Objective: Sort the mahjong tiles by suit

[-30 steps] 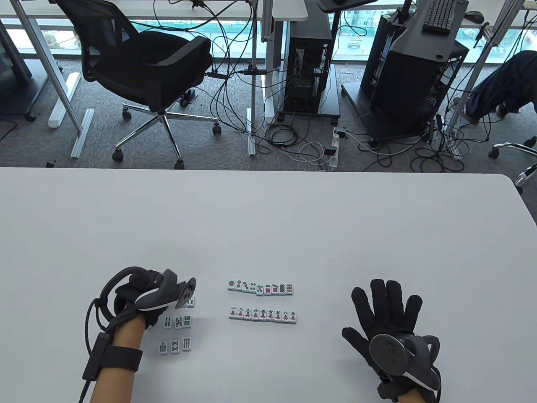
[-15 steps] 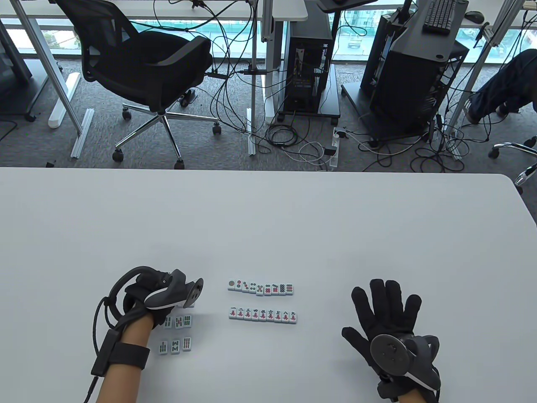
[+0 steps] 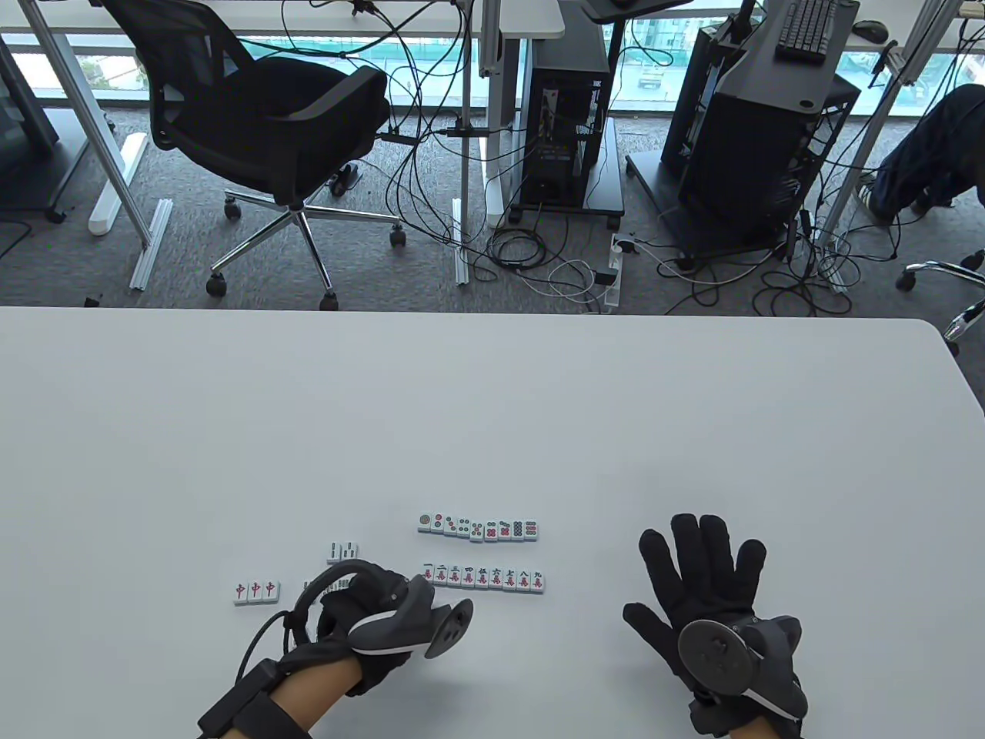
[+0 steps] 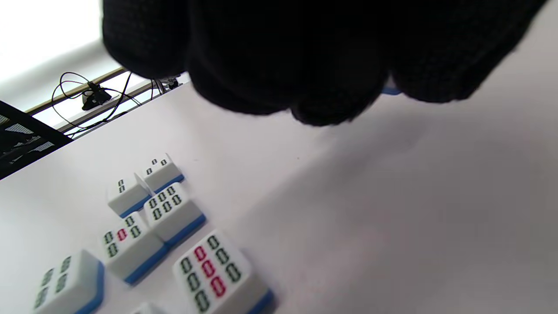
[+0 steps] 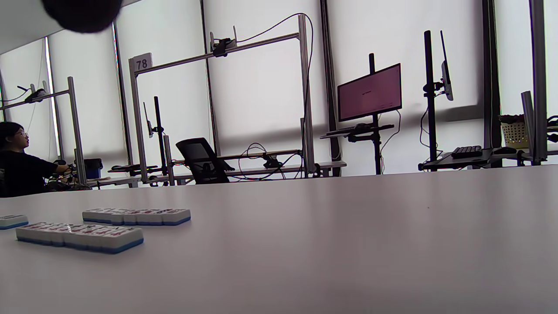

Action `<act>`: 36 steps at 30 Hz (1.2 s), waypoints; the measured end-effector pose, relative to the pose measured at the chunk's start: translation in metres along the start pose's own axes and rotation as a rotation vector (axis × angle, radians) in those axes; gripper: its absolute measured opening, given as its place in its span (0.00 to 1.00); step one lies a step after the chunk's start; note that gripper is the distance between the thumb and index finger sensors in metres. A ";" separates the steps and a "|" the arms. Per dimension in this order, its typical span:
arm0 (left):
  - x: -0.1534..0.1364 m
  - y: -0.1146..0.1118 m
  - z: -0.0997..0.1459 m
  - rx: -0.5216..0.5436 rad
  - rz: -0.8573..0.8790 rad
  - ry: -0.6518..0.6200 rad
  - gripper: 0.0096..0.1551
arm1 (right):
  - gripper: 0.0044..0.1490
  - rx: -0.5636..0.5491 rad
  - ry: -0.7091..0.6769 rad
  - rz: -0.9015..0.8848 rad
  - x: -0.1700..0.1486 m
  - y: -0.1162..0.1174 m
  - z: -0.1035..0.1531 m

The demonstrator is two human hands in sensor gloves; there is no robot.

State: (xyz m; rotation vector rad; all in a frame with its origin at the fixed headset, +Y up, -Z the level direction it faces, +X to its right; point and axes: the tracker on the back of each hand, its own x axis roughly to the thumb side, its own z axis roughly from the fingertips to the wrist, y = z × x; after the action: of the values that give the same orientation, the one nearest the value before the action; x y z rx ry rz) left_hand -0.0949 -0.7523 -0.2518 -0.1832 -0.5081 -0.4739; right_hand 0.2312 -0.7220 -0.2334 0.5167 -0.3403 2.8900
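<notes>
Two tidy rows lie mid-table: dot-suit tiles (image 3: 478,528) and, nearer me, character-suit tiles (image 3: 483,577). Left of them sit two bamboo tiles (image 3: 342,550) and three red-character tiles (image 3: 255,591). My left hand (image 3: 362,612) hovers just left of the character row with its fingers (image 4: 305,65) curled; a blue tile edge (image 4: 390,90) peeks out between them. More bamboo tiles (image 4: 170,213) lie beneath it, hidden in the table view. My right hand (image 3: 700,570) rests flat with its fingers spread, right of the rows, holding nothing. The right wrist view shows both rows (image 5: 136,216) side-on.
The white table (image 3: 492,400) stretches bare beyond the tiles to its far edge. Past it stand an office chair (image 3: 262,123), computer towers and floor cables. A seated person (image 5: 17,165) shows far off in the right wrist view.
My left hand has moved right and toward me from the bamboo cluster's far side, uncovering the two bamboo tiles and three red-character tiles. The right hand has barely shifted.
</notes>
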 end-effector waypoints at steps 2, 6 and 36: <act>0.007 -0.005 -0.002 0.001 -0.066 -0.018 0.37 | 0.52 -0.008 -0.008 0.003 0.001 -0.001 0.000; 0.013 -0.012 -0.003 -0.031 -0.109 -0.030 0.39 | 0.52 -0.009 -0.011 -0.003 0.001 0.000 0.001; -0.116 -0.053 -0.031 -0.156 0.033 0.297 0.36 | 0.52 0.024 0.004 0.028 0.001 0.001 0.000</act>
State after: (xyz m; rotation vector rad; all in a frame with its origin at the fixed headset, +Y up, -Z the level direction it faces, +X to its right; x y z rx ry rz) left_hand -0.1959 -0.7626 -0.3347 -0.2654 -0.1775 -0.4984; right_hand 0.2305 -0.7225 -0.2335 0.5140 -0.3154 2.9250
